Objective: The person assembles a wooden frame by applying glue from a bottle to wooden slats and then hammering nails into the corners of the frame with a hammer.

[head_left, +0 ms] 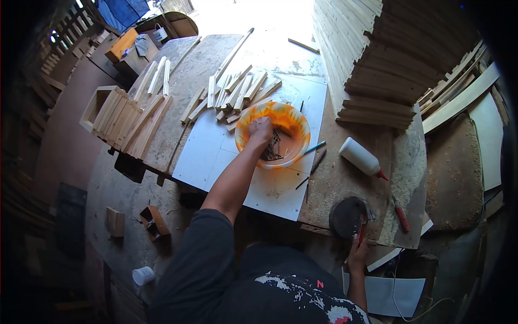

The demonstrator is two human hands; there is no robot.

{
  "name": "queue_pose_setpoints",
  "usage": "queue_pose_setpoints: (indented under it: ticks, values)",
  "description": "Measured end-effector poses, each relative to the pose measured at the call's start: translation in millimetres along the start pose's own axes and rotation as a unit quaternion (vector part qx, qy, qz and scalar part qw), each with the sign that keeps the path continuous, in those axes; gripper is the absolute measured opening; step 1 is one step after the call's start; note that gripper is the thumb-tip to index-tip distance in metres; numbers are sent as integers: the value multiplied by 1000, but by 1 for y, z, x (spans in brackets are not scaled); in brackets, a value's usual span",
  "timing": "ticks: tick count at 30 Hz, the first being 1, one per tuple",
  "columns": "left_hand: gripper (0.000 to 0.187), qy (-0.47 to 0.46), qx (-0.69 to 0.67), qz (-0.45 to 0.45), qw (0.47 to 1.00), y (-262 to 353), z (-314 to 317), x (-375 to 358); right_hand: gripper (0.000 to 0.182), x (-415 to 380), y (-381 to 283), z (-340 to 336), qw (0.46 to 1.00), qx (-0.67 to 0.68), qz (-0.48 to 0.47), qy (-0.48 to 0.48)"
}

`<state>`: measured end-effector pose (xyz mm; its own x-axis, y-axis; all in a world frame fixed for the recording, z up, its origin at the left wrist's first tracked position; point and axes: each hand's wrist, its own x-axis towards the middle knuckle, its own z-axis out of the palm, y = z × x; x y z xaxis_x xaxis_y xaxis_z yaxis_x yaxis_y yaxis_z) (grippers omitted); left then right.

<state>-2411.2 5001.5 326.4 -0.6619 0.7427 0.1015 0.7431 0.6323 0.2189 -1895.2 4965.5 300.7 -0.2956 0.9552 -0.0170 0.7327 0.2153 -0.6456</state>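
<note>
My left hand (260, 131) is closed at the left inner side of an orange-and-yellow plastic bowl (302, 125); what its fingers hold, if anything, is hidden. Thin dark nails or screws (274, 148) lie in a heap at the bottom of the bowl, beside that hand. At the table's front edge my right hand (358, 254) is wrapped round a red-handled tool (362, 229), whose exact kind I cannot make out. Just beyond it sits a dark round object (345, 215). The bowl rests on a white board (216, 156).
Short wooden sticks (237, 94) lie behind the bowl. A tall stack of wooden strips (350, 59) rises at right. Near it lie a white glue bottle (359, 155), a red-handled screwdriver-like tool (401, 217) and dark pencil-like rods (318, 161). Assembled wooden pieces (110, 116) stand at left.
</note>
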Motion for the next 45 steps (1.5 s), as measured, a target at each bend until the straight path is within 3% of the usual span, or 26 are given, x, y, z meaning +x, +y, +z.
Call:
queue_pose_setpoints:
  ticks: [6, 7, 9, 13, 14, 17, 20, 28, 31, 34, 37, 41, 45]
  values:
    - [16, 92, -170, 38, 980, 42, -55, -53, 42, 2, 7, 1, 999, 37, -10, -21]
    - [16, 5, -316, 12, 949, 53, -65, -70, 42, 3, 9, 1, 999, 44, -18, -18]
    - [13, -137, -547, -29, 825, 77, -69, -110, 42, 3, 12, 3, 998, 56, -31, -11]
    - [20, -324, -649, 16, 689, 109, -5, -198, 42, 6, 10, -4, 995, 79, -40, -40]
    - [21, -337, -641, -11, 689, 122, -2, -220, 42, 8, 17, -2, 994, 83, -60, -26]
    - [18, -319, -517, 36, 794, 140, 14, -260, 43, 6, 11, -20, 996, 73, 9, -59]
    - [18, -352, -557, -35, 752, 147, 30, -281, 44, -2, 2, -34, 995, 56, 10, -85]
    - [21, -330, -578, -54, 744, 163, 28, -288, 38, -38, -28, -65, 991, 29, -69, -113]
    - [22, -325, -571, -52, 752, 166, 39, -289, 34, -38, -21, -64, 987, -61, -66, -131]
    - [23, -341, -607, -71, 714, 168, 48, -289, 33, -35, -33, -74, 989, -18, -60, -132]
    - [23, -362, -624, -82, 688, 167, 49, -286, 36, -32, -68, -101, 986, 76, -124, -80]
    - [22, -365, -608, -86, 700, 168, 46, -285, 41, -40, -105, -145, 927, 272, -256, -26]
    - [22, -360, -616, -84, 696, 169, 46, -286, 46, -41, -101, -131, 783, 417, -460, 32]
